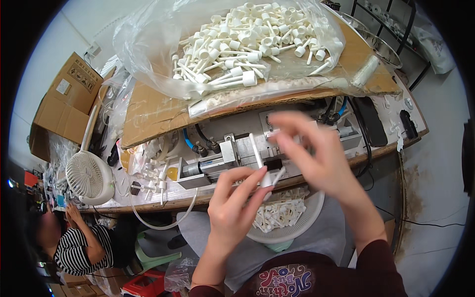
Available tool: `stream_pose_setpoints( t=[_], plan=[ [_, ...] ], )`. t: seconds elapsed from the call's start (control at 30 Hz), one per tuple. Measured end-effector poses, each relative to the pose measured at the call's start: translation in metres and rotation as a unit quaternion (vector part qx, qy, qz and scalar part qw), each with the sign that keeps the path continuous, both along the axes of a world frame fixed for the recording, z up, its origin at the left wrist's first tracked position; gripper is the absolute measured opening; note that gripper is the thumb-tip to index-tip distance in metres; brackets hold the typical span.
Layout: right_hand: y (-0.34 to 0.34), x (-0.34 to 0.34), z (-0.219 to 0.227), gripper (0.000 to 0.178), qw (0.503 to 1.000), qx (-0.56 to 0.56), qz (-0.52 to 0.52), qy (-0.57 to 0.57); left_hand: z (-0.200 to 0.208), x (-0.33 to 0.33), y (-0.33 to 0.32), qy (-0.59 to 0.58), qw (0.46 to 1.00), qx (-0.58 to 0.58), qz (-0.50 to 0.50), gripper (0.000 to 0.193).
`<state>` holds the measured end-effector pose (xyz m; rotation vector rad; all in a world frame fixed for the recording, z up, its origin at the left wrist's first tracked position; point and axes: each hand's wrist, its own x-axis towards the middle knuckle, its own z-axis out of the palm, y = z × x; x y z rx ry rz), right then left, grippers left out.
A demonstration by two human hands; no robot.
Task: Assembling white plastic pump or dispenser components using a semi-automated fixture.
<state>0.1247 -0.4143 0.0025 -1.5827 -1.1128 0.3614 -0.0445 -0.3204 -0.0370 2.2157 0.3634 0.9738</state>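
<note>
Wood-edged surface (163, 204) ahead, your left fingers (255, 178) pinch two slim, smooth white plastic stems (257, 151); your right fingers (299, 123), blurred, stand parted, apparently empty.

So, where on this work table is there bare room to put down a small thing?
On the cardboard: one patch left of the plastic bag, a smaller one between the bag and the right edge. Crowded: the machine, with the left hand and right hand near it, and the space right of the fan, strewn with white parts.
</note>
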Motion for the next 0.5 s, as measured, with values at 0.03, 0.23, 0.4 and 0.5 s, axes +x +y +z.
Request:
stream_pose_setpoints(
  t=[0.03, 0.23, 0.4, 0.5],
  plan=[
    [0.020, 0.010, 0.009, 0.030, 0.997, 0.022, -0.030, -0.075, -0.002, -0.003, 0.000, 0.016, 1.000, 0.022, 0.011, 0.033],
    [0.126, 0.065, 0.019, 0.029, 0.892, -0.007, -0.006, -0.452, -0.023, 0.018, -0.006, 0.111, 0.976, 0.188, 0.003, 0.026],
    [0.144, 0.077, 0.024, 0.024, 0.847, -0.122, 0.059, -0.514, -0.028, 0.025, -0.002, 0.139, 0.961, 0.239, 0.000, 0.026],
    [0.122, 0.078, 0.024, 0.021, 0.868, -0.136, 0.058, -0.474, -0.027, 0.027, 0.001, 0.137, 0.961, 0.241, -0.003, 0.026]
  ],
)
